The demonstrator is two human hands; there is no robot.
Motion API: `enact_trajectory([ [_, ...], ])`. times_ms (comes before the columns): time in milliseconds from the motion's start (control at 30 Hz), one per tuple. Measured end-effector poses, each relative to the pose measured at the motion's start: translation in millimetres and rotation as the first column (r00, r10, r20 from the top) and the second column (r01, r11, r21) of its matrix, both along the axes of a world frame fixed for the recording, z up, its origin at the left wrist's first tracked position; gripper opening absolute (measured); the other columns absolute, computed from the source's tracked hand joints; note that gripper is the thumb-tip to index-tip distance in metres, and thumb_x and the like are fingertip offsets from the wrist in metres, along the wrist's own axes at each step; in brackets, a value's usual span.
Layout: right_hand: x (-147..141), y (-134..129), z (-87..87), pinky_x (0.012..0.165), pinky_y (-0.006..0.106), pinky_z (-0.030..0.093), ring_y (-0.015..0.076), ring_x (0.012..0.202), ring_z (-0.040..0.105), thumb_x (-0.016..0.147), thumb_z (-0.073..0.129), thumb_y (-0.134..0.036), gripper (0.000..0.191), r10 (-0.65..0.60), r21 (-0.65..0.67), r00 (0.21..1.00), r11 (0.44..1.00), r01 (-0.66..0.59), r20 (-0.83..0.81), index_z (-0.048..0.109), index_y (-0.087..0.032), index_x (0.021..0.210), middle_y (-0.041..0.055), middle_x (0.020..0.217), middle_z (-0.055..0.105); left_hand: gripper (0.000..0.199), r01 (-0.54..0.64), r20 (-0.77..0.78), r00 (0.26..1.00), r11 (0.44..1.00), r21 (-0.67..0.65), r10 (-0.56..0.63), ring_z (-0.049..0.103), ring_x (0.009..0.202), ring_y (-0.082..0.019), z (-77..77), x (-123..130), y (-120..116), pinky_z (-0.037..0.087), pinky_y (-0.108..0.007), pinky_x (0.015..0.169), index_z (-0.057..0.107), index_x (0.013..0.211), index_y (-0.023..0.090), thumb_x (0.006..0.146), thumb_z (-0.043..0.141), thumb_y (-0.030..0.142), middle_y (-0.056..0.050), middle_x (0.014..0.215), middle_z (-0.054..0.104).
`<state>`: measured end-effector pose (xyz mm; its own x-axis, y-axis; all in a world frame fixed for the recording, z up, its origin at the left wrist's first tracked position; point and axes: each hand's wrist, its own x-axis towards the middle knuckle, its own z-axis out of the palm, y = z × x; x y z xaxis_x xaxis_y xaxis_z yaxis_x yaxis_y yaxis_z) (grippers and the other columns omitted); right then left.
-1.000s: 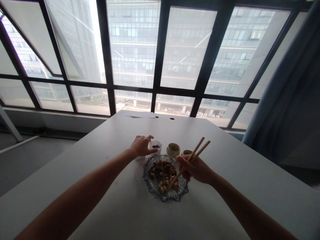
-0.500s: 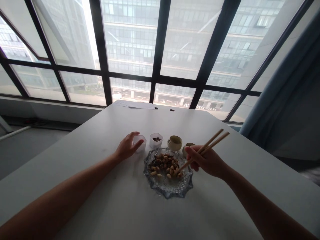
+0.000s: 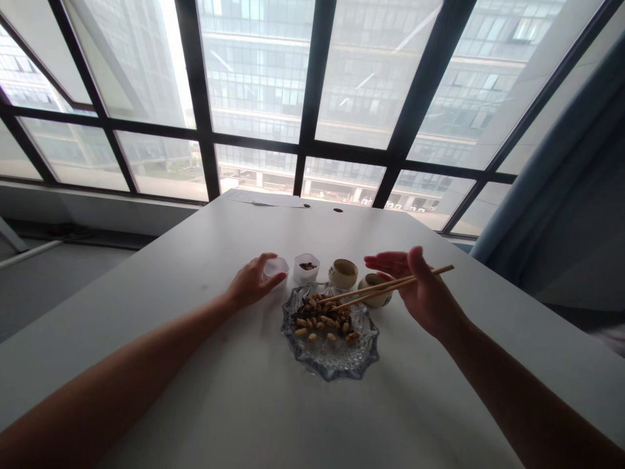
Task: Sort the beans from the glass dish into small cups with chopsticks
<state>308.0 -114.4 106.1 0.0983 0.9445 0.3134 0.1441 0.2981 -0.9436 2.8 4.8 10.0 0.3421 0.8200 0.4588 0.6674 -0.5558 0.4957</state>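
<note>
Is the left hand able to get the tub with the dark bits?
Probably yes. The left hand curves around the leftmost tub, right beside the tub with the dark bits, and nothing visible stands between those two. It would likely have to leave the leftmost tub first.

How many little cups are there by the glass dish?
4. Left to right: a cloudy plastic cup at the left hand, a second plastic cup with dark bits, a beige cup, another beige cup partly hidden by the chopsticks.
</note>
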Motion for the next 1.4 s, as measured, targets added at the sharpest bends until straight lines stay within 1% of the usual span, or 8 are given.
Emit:
enact_trajectory([
  [267, -7, -9, -4.1, 0.1, 0.049, 0.041, 0.0278, 0.137, 0.044, 0.083, 0.01, -0.083, 0.076, -0.007, 0.176, 1.0, 0.984, 0.005, 0.009, 0.064, -0.038, 0.113, -0.0001, 0.142, 0.056, 0.063, -0.002, -0.002, 1.0, 1.0, -0.014, 0.002, 0.066, 0.082, -0.024, 0.1, 0, -1, 0.051, -0.038, 0.077, 0.052, 0.126, 0.017, 0.085, 0.049, 0.065, -0.011, 0.102, 0.069],
  [433, -18, -19, 1.3, 0.096, 0.049, 0.045, 0.031, 0.133, 0.049, 0.081, -0.002, -0.081, 0.088, -0.007, 0.162, 0.986, 0.986, 0.034, -0.168, 0.065, -0.034, 0.113, 0.0056, 0.14, 0.058, 0.064, -0.006, -0.007, 1.0, 1.0, -0.022, 0.006, 0.065, 0.082, -0.025, 2.6, 1, -2, 0.051, -0.038, 0.076, 0.052, 0.126, 0.017, 0.085, 0.049, 0.066, -0.011, 0.1, 0.068],
  [533, -22, -22, 4.7, 0.087, 0.046, 0.05, 0.0318, 0.113, 0.063, 0.083, 0.007, -0.082, 0.082, -0.019, 0.143, 0.959, 0.988, 0.062, -0.284, 0.07, -0.032, 0.098, 0.0086, 0.12, 0.069, 0.062, -0.001, -0.004, 1.0, 1.0, -0.017, 0.001, 0.065, 0.081, -0.024, 2.3, 0, -2, 0.051, -0.037, 0.076, 0.052, 0.127, 0.018, 0.085, 0.049, 0.065, -0.009, 0.096, 0.068],
  [600, -23, -24, 6.1, 0.075, 0.042, 0.053, 0.0272, 0.08, 0.069, 0.084, 0.014, -0.082, 0.078, -0.024, 0.133, 0.935, 0.988, 0.076, -0.354, 0.07, -0.028, 0.081, 0.0096, 0.084, 0.072, 0.061, 0.002, -0.003, 1.0, 1.0, -0.014, -0.002, 0.065, 0.08, -0.023, 2.0, 0, -2, 0.051, -0.036, 0.075, 0.052, 0.127, 0.019, 0.085, 0.05, 0.064, -0.008, 0.092, 0.068],
  [700, -26, -27, 7.1, 0.053, 0.034, 0.046, 0.0161, 0.042, 0.045, 0.084, 0.02, -0.082, 0.075, 0.006, 0.158, 0.925, 0.986, 0.059, -0.381, 0.062, -0.025, 0.06, 0.001, 0.046, 0.044, 0.06, 0.0, -0.006, 1.0, 1.0, -0.019, 0.0, 0.065, 0.079, -0.023, 2.3, 0, -3, 0.051, -0.036, 0.075, 0.052, 0.126, 0.019, 0.086, 0.051, 0.063, -0.007, 0.089, 0.068],
  [833, -38, -37, 7.1, 0.044, 0.029, 0.035, 0.0115, 0.037, 0.027, 0.087, 0.032, -0.075, 0.067, 0.097, 0.193, 0.932, 0.981, -0.03, -0.348, 0.05, -0.023, 0.05, -0.0036, 0.041, 0.026, 0.063, -0.003, -0.01, 1.0, 0.999, -0.033, 0.003, 0.065, 0.079, -0.024, 2.6, 0, -3, 0.051, -0.036, 0.074, 0.052, 0.127, 0.017, 0.085, 0.05, 0.064, -0.008, 0.09, 0.068],
  [1100, -52, -59, 17.3, 0.037, 0.027, 0.03, 0.0104, 0.036, 0.022, 0.086, 0.053, -0.053, 0.055, 0.297, 0.157, 0.916, 0.952, -0.262, -0.271, 0.03, -0.021, 0.049, -0.0052, 0.043, 0.02, 0.062, -0.008, 0.0, 1.0, 0.999, -0.033, 0.008, 0.065, 0.078, -0.023, 0.9, 1, 0, 0.051, -0.036, 0.073, 0.052, 0.126, 0.019, 0.085, 0.049, 0.065, -0.008, 0.092, 0.068],
  [1400, -34, -48, 25.7, 0.036, 0.026, 0.022, 0.0083, 0.036, 0.02, 0.086, 0.064, -0.05, 0.057, 0.147, 0.254, 0.964, 0.963, -0.088, -0.221, 0.034, -0.021, 0.046, -0.0056, 0.042, 0.025, 0.062, 0.003, 0.006, 1.0, 0.999, -0.04, -0.002, 0.064, 0.073, -0.022, 1.8, 2, -1, 0.049, -0.034, 0.071, 0.052, 0.127, 0.017, 0.085, 0.051, 0.063, -0.005, 0.082, 0.067],
])
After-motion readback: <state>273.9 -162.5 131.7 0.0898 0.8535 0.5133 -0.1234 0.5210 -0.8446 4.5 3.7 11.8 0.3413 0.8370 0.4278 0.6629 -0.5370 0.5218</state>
